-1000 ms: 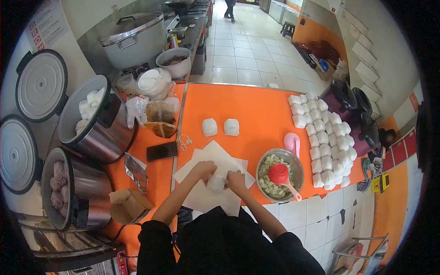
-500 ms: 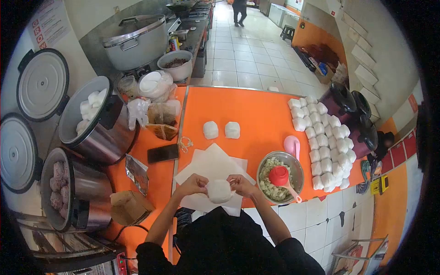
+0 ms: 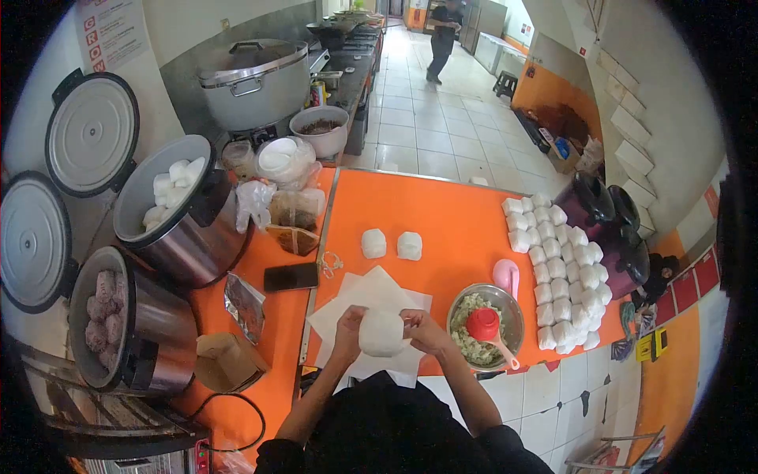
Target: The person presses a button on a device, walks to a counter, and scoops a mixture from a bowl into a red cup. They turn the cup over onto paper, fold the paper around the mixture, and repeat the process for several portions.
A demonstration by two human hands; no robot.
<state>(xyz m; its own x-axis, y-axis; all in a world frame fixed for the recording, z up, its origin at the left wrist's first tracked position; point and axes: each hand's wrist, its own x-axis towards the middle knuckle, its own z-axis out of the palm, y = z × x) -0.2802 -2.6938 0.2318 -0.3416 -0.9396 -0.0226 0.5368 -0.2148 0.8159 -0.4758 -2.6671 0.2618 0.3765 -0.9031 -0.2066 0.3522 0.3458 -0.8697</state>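
Between my two hands, over white paper sheets (image 3: 332,316), is a rounded white paper-wrapped bundle (image 3: 381,332). My left hand (image 3: 349,330) pinches its left edge, and my right hand (image 3: 425,330) pinches the right edge. Two small white wrapped bundles, one on the left (image 3: 373,244) and one on the right (image 3: 409,246), sit on the orange table (image 3: 442,205) beyond the paper. To the right, a metal bowl (image 3: 517,316) holds a pale chopped mixture with a red scoop (image 3: 483,323) in it. A pink utensil (image 3: 506,276) lies just behind the bowl.
Many white bundles (image 3: 560,276) are stacked at the table's right side, beside dark pots (image 3: 584,201). On the left stand two open steel containers (image 3: 178,245), a phone (image 3: 290,276), foil (image 3: 244,306) and a cardboard box (image 3: 227,362). A person (image 3: 444,39) stands far back.
The bundle in my hands now looks larger and is tilted up more. The whole view has shifted slightly, and the distant person shows more fully.
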